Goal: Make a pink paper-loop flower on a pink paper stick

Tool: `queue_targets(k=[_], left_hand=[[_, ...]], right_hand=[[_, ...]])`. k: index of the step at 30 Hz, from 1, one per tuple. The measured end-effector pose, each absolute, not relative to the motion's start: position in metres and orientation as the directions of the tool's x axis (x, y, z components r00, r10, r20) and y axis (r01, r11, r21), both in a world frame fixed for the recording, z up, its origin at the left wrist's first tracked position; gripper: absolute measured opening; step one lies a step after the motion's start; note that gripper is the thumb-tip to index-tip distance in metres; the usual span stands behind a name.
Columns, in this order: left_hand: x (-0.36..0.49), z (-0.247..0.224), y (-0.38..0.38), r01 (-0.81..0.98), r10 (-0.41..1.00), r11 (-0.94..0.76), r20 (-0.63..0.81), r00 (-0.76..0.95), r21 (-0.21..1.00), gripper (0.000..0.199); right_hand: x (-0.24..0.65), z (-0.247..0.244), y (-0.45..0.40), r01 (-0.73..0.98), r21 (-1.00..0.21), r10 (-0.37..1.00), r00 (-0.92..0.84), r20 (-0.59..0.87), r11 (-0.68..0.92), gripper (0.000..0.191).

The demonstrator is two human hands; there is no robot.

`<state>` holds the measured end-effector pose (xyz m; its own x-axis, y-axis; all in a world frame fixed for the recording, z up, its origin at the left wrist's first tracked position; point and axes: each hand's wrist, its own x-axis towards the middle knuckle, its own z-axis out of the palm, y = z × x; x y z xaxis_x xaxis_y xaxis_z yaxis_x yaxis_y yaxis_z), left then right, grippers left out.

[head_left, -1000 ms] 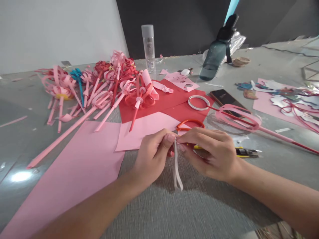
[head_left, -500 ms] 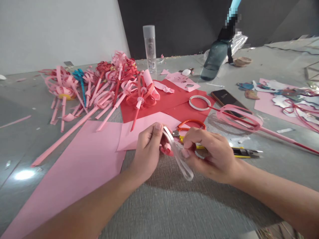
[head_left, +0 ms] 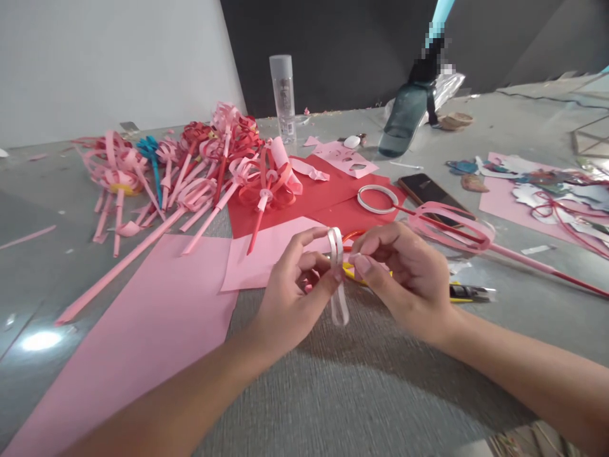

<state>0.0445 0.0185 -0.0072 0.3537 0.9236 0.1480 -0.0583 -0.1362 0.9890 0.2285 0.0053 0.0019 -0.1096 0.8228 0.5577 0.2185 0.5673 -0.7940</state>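
My left hand [head_left: 297, 285] is closed on a thin looped white strip [head_left: 339, 298], whose loops stand above and hang below the fingertips. A bit of pink paper shows between its fingers. To the right, my right hand [head_left: 404, 279] is pinched, with a tiny pale piece [head_left: 354, 257] at its fingertips; whether this joins the strip cannot be made out. Behind the hands lie scissors with orange handles [head_left: 353, 235], partly hidden, and a yellow-handled tool [head_left: 354, 274].
Pink and red paper flowers [head_left: 223, 146] lie at the back left. Pink sheets [head_left: 157, 298] and red sheets [head_left: 323, 190] cover the table's middle. A clear bottle [head_left: 285, 101], a phone [head_left: 431, 197], a white ring [head_left: 377, 199] and a cutter [head_left: 471, 292] lie beyond the hands.
My left hand has turned, and the looped strip now stands more upright between the hands. My right hand has shifted slightly up. The view has moved a little.
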Motion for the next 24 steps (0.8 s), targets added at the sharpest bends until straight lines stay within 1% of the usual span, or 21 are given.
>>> queue_targets(k=[2, 5, 7, 12, 16, 19, 24], left_hand=[[0.0447, -0.0085, 0.0194, -0.072, 0.931, -0.132, 0.149, 0.335, 0.989, 0.042], [0.0441, -0.0100, 0.0200, -0.103, 0.940, -0.130, 0.156, 0.303, 0.986, 0.036], [0.0436, -0.0104, 0.0197, -0.114, 0.940, -0.142, 0.170, 0.296, 0.983, 0.030], [0.0428, -0.0093, 0.0199, -0.013, 0.929, -0.258, 0.252, 0.271, 0.966, 0.014], [0.0423, -0.0080, 0.0207, 0.036, 0.920, -0.300, 0.280, 0.274, 0.953, 0.011], [0.0418, -0.0083, 0.0208, 0.049, 0.916, -0.315, 0.290, 0.277, 0.948, 0.008], [0.0411, -0.0093, 0.0201, 0.103, 0.903, -0.350, 0.306, 0.300, 0.931, 0.006]], right_hand=[[0.2289, 0.0041, 0.0052, 0.246, -0.771, 0.810, -0.162, 0.564, 0.587, 0.008], [0.2291, 0.0070, 0.0055, 0.285, -0.725, 0.779, -0.251, 0.574, 0.627, 0.011], [0.2293, 0.0083, 0.0061, 0.293, -0.710, 0.768, -0.279, 0.577, 0.640, 0.012], [0.2315, 0.0098, 0.0068, 0.306, -0.682, 0.747, -0.279, 0.603, 0.664, 0.014], [0.2312, 0.0101, 0.0072, 0.315, -0.659, 0.730, -0.279, 0.623, 0.683, 0.017], [0.2294, 0.0106, 0.0078, 0.352, -0.640, 0.726, -0.238, 0.645, 0.683, 0.021], [0.2278, 0.0120, 0.0076, 0.416, -0.651, 0.756, -0.161, 0.634, 0.634, 0.023]])
